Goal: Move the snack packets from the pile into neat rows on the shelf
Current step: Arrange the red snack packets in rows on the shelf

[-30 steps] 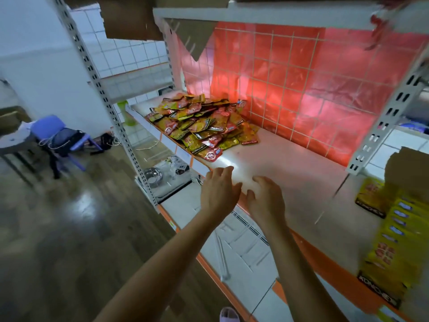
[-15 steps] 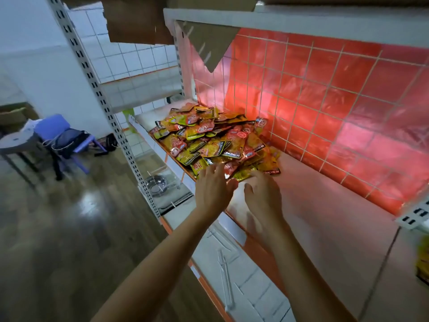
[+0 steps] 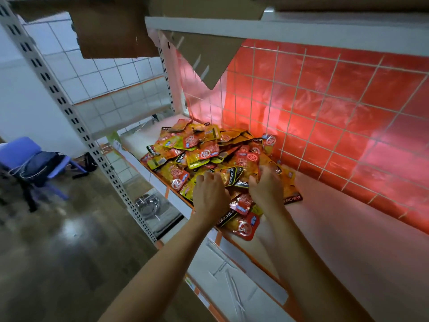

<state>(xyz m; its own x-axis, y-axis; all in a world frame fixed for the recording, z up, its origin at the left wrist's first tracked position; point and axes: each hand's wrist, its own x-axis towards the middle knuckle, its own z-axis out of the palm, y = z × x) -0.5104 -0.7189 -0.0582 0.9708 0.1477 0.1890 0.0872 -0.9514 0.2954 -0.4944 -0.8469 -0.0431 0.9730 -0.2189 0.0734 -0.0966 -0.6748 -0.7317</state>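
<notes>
The pile of snack packets (image 3: 209, 159) sits toward the left end of the shelf (image 3: 348, 240). It's heaped against the wire grid (image 3: 325, 101) with the red backing on the far side and spills right to the near edge. No rows show on the shelf to the right of it, so the sorting looks not yet started.

The person's left grip (image 3: 210, 196) is down on the near edge of the heap, fingers bent over the packets. The right grip (image 3: 267, 189) is just beside it, fingers dug into the right side of the pile. The fingertips are buried and a bit blurred, so you can't tell whether either one has pinched a packet or is only resting on top.

Handling guess: these are small flat glossy pouches, light and floppy, so probably slippery and keen to slide off each other. A big scoop would likely drag neighbours along. The best bet is pinching one by its flat sealed edge, or thumb under and fingers over a small stack, starting with the loose ones at the near right. They don't look fragile, though a hard squeeze might crush what's inside.

Writing: "KONCHEW" in white on a black band is readable on the fringe packet (image 3: 293, 199) at the right and on several others, some upside down. There's also a round red seal with white characters, too small to read.
</notes>
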